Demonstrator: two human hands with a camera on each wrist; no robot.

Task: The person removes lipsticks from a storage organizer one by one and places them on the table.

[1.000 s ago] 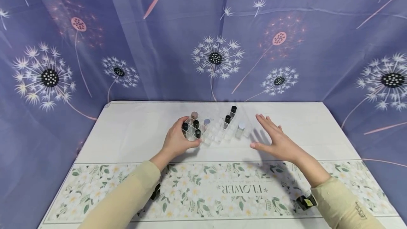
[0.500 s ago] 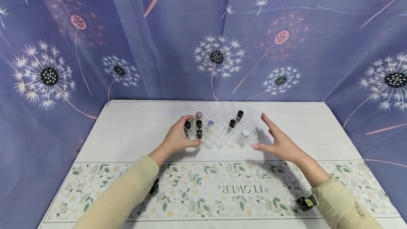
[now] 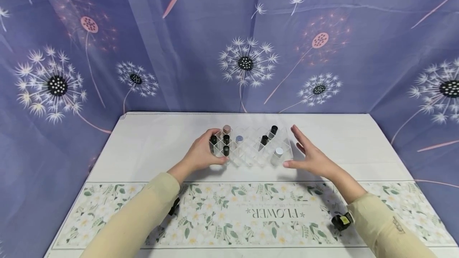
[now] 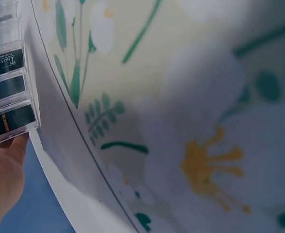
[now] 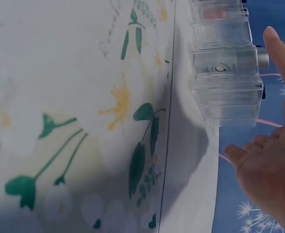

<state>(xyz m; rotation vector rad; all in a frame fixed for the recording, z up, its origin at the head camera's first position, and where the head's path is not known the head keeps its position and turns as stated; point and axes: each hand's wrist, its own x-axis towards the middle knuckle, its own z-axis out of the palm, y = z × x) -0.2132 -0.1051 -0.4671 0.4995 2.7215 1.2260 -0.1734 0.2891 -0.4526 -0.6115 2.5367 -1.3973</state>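
My left hand [image 3: 199,155] grips the left end of the clear plastic grid organiser [image 3: 251,151] at frame centre, steadying its small capped bottles [image 3: 226,139]. My right hand [image 3: 311,156] hangs flat-fingered and empty just beside the right end, ready to square it.

We see a purple dandelion-print curtain [image 3: 247,63] behind & beside a white table [image 3: 150,146] w/ floral runner [image 3: 251,214].

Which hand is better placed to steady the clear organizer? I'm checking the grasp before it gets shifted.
Left. The left hand already grips the clear organizer at its end; the right hand is open beside it.
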